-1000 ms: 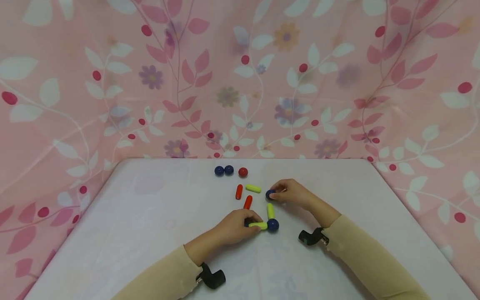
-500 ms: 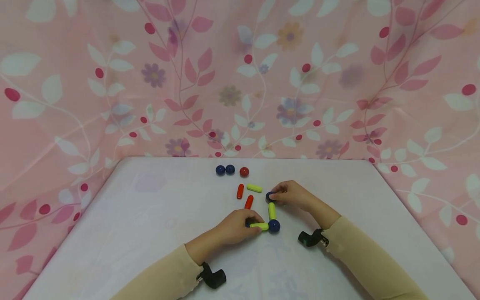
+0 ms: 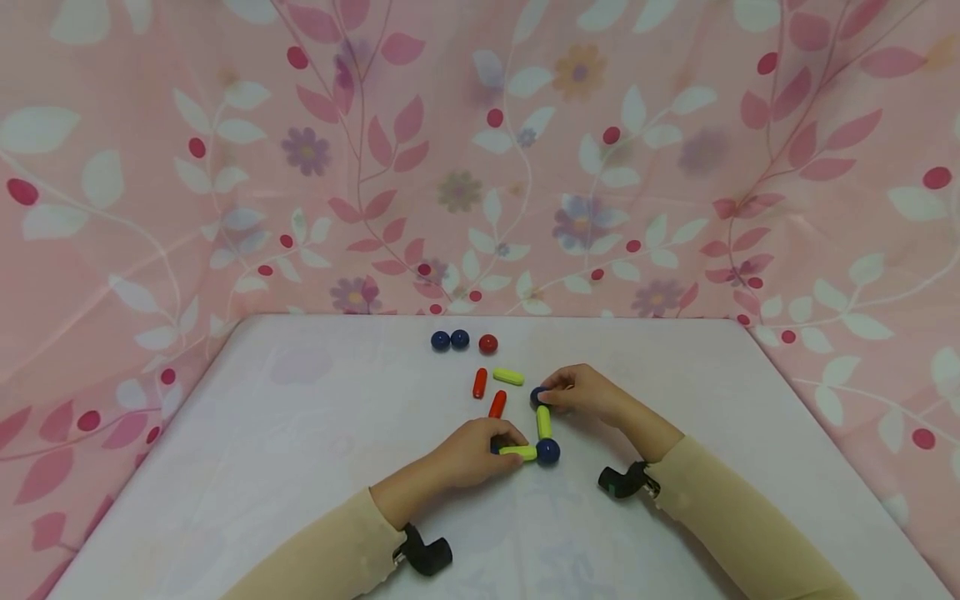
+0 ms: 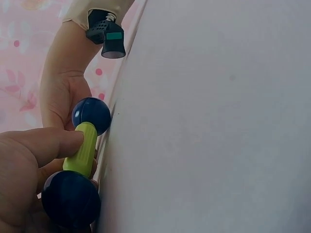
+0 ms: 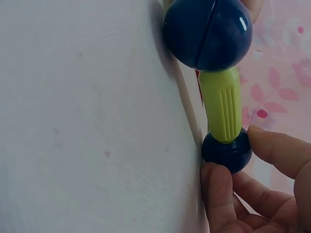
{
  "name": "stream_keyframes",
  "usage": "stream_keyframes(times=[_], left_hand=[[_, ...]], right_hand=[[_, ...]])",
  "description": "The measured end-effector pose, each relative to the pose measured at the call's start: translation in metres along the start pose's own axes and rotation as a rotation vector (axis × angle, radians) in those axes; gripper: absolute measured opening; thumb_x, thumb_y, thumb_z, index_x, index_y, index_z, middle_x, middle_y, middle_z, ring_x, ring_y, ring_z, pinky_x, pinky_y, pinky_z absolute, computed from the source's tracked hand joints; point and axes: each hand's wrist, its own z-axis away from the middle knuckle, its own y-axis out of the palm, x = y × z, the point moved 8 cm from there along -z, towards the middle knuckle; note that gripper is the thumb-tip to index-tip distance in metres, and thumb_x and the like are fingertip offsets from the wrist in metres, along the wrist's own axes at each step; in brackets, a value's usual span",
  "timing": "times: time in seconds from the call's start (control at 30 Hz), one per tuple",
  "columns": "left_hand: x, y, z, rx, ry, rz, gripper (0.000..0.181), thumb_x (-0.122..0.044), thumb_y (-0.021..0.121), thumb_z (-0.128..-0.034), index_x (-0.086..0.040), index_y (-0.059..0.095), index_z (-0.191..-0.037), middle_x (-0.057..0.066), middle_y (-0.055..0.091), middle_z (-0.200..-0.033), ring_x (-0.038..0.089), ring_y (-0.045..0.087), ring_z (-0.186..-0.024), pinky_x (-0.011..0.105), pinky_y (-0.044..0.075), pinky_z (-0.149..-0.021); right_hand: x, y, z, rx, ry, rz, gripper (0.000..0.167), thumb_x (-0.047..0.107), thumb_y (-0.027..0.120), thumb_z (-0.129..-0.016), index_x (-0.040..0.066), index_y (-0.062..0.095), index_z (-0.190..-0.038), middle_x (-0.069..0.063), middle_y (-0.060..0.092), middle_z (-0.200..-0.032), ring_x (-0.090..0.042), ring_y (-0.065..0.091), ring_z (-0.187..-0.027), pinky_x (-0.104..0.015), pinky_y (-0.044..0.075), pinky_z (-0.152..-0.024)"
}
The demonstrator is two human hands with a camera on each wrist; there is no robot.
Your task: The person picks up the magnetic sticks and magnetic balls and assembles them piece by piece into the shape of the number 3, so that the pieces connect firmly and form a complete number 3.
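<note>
My left hand (image 3: 476,454) pinches a yellow-green rod (image 4: 81,150) between thumb and fingers. A blue ball (image 4: 92,115) sits at one end of that rod and another blue ball (image 4: 71,199) at its near end. From the corner ball (image 3: 548,452) a second yellow-green rod (image 5: 222,104) runs away from me. At its far end my right hand (image 3: 588,392) pinches a further blue ball (image 5: 227,154), which touches the rod. The joined pieces form an L on the white table.
Beyond the hands lie a red rod (image 3: 480,383), a loose yellow-green rod (image 3: 508,377) and another red rod (image 3: 498,404), partly behind the left hand. Farther back rest two blue balls (image 3: 450,340) side by side and a red ball (image 3: 488,344). A floral curtain (image 3: 480,167) hangs behind the table (image 3: 337,400).
My right hand has brought its blue ball slightly toward me, from a small gap to contact with the far end of the upright-lying yellow-green rod. The left hand keeps its hold.
</note>
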Motion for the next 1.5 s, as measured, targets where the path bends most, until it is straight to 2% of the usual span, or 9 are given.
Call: stream_keyframes(times=[0.33, 0.67, 0.93, 1.1, 1.3, 1.5], left_hand=[[0.002, 0.001, -0.001, 0.001, 0.017, 0.008, 0.016, -0.025, 0.073, -0.0927, -0.024, 0.072, -0.109, -0.015, 0.064, -0.093, 0.005, 0.057, -0.09, 0.028, 0.047, -0.085], [0.003, -0.001, 0.0, 0.015, 0.02, 0.015, 0.017, -0.027, 0.072, -0.0933, -0.023, 0.072, -0.11, -0.016, 0.064, -0.094, 0.005, 0.057, -0.091, 0.028, 0.047, -0.086], [0.004, -0.002, 0.001, 0.026, 0.001, 0.02, 0.019, -0.028, 0.073, -0.0931, -0.022, 0.072, -0.111, -0.015, 0.063, -0.095, 0.007, 0.056, -0.092, 0.029, 0.047, -0.087], [0.003, -0.002, 0.001, 0.029, -0.006, 0.023, 0.019, -0.028, 0.073, -0.0928, -0.021, 0.072, -0.111, -0.015, 0.063, -0.095, 0.007, 0.056, -0.092, 0.03, 0.047, -0.087], [0.006, -0.001, 0.0, 0.031, -0.008, 0.027, 0.019, -0.029, 0.073, -0.0932, -0.023, 0.072, -0.112, -0.015, 0.063, -0.095, 0.007, 0.056, -0.093, 0.031, 0.047, -0.088], [0.006, -0.001, 0.0, 0.034, -0.007, 0.041, 0.018, -0.028, 0.073, -0.0933, -0.025, 0.072, -0.111, -0.016, 0.064, -0.095, 0.006, 0.057, -0.093, 0.03, 0.047, -0.089]], right_hand=[[0.001, 0.0, 0.002, 0.007, -0.02, 0.055, 0.036, 0.022, 0.075, -0.091, -0.001, 0.068, -0.118, -0.009, 0.067, -0.097, -0.017, 0.064, -0.084, -0.029, 0.053, -0.075], [0.003, 0.002, 0.004, -0.028, -0.016, 0.072, 0.035, 0.02, 0.074, -0.092, -0.001, 0.068, -0.118, -0.009, 0.065, -0.096, -0.016, 0.063, -0.081, -0.03, 0.053, -0.073], [0.004, -0.004, 0.007, -0.076, -0.02, 0.139, 0.033, 0.026, 0.075, -0.091, 0.005, 0.07, -0.117, -0.005, 0.067, -0.097, -0.019, 0.06, -0.087, -0.029, 0.051, -0.072], [0.009, -0.011, 0.014, -0.125, -0.06, 0.165, 0.029, 0.024, 0.073, -0.093, 0.007, 0.07, -0.116, -0.004, 0.068, -0.1, -0.019, 0.063, -0.089, -0.031, 0.052, -0.073], [0.019, -0.01, 0.031, -0.145, -0.13, 0.183, 0.024, 0.021, 0.072, -0.093, 0.006, 0.07, -0.111, -0.003, 0.069, -0.097, -0.019, 0.063, -0.086, -0.033, 0.051, -0.074], [0.017, -0.003, 0.042, -0.148, -0.12, 0.186, 0.019, 0.019, 0.072, -0.092, 0.006, 0.07, -0.106, -0.001, 0.068, -0.088, -0.017, 0.061, -0.079, -0.031, 0.051, -0.069]])
